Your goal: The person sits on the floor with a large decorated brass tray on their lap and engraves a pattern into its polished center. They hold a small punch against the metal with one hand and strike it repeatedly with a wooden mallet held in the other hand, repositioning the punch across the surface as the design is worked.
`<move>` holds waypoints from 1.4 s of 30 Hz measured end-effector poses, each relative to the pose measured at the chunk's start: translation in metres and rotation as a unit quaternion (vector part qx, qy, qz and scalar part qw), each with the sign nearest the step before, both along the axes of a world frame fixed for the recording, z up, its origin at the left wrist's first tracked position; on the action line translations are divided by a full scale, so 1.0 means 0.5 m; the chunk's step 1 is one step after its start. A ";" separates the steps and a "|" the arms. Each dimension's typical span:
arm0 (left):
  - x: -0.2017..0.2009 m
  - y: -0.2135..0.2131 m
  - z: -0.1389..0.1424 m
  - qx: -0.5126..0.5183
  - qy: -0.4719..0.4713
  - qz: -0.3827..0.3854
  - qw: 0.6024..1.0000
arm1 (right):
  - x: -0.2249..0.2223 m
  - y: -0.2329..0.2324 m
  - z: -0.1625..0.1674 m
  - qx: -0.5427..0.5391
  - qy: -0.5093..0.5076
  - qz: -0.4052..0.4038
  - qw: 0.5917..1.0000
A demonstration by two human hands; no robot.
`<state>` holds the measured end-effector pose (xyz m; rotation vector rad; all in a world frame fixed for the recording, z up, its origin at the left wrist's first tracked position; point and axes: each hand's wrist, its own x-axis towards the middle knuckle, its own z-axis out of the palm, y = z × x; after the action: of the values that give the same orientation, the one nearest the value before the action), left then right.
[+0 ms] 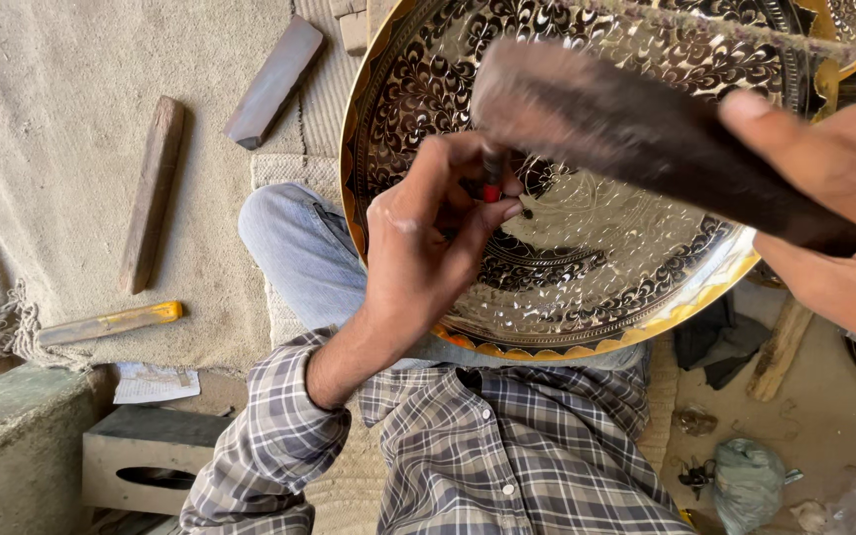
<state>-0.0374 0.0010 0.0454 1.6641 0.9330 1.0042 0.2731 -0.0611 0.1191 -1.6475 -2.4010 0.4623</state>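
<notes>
Plaid shirt sleeves [279,446] fill the foreground, below a large engraved brass tray [587,267] propped on the person's lap. Left of the tray, 3 wooden sticks [154,193] lie on cloth. Over the tray's center, the left hand [428,248] has its grip pinching a small chisel [492,176]. At the tray's right, the right hand [834,218] has its grip wrapped around a dark wooden mallet [636,129].

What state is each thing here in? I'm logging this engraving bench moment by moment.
Left hand: fingers pinched on a small chisel, tip on the tray.
Small chisel: upright, mostly hidden by fingers.
Right hand: gripping a wooden mallet, raised.
Wooden mallet: lifted above the tray, blurred.
Engraved brass tray: tilted, resting on the lap.
Wooden sticks: lying loose on the cloth.
</notes>
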 end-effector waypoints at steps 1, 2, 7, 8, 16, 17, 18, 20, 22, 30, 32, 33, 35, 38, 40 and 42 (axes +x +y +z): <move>0.000 -0.001 0.001 -0.005 0.006 0.001 1.000 | 0.004 0.001 -0.001 0.004 -0.007 0.000 1.000; 0.000 -0.002 0.002 -0.008 0.012 0.002 1.000 | 0.007 0.002 -0.002 0.007 -0.008 0.001 1.000; -0.003 -0.008 0.006 0.001 0.042 0.008 0.999 | 0.026 0.009 -0.009 -0.012 -0.024 -0.023 0.999; -0.004 -0.008 0.005 0.002 0.042 0.010 0.999 | 0.025 0.007 -0.010 -0.014 -0.019 -0.026 0.999; -0.002 0.002 -0.002 0.022 0.064 -0.017 0.998 | -0.001 -0.028 -0.016 -0.017 -0.008 -0.045 0.999; -0.002 0.002 -0.002 0.025 0.049 -0.027 0.998 | -0.005 -0.031 -0.017 -0.013 0.004 -0.055 0.998; -0.003 0.003 -0.002 0.028 0.034 -0.037 0.998 | -0.007 -0.031 -0.016 -0.007 0.019 -0.060 0.998; -0.003 0.006 -0.003 0.036 0.065 -0.053 0.996 | -0.008 -0.032 -0.016 -0.014 -0.018 -0.048 0.999; -0.003 0.011 -0.003 0.047 0.066 -0.076 0.994 | -0.004 -0.034 -0.017 -0.011 -0.008 -0.046 0.999; -0.005 0.034 0.006 0.074 0.030 -0.163 0.983 | 0.024 -0.119 -0.057 -0.087 0.024 -0.193 0.977; -0.005 0.042 0.008 0.094 0.057 -0.174 0.979 | 0.023 -0.148 -0.073 -0.054 0.121 -0.219 0.967; -0.003 0.045 0.008 0.105 0.069 -0.181 0.975 | 0.024 -0.160 -0.076 -0.052 0.133 -0.223 0.964; -0.006 0.051 0.007 0.106 0.080 -0.195 0.972 | 0.027 -0.174 -0.076 -0.077 0.118 -0.231 0.963; -0.007 0.058 -0.002 0.103 0.148 -0.230 0.956 | 0.035 -0.181 -0.068 0.004 -0.088 -0.030 0.996; -0.005 0.063 -0.011 0.102 0.157 -0.256 0.948 | 0.033 -0.184 -0.068 0.025 -0.098 -0.015 0.995; 0.002 0.065 -0.020 0.101 0.113 -0.279 0.948 | 0.016 -0.189 -0.082 -0.023 0.003 -0.140 0.990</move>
<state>-0.0367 0.0335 0.0354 2.0892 0.4543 0.5417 0.2813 -0.1554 0.0783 -1.9595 -2.1213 0.4738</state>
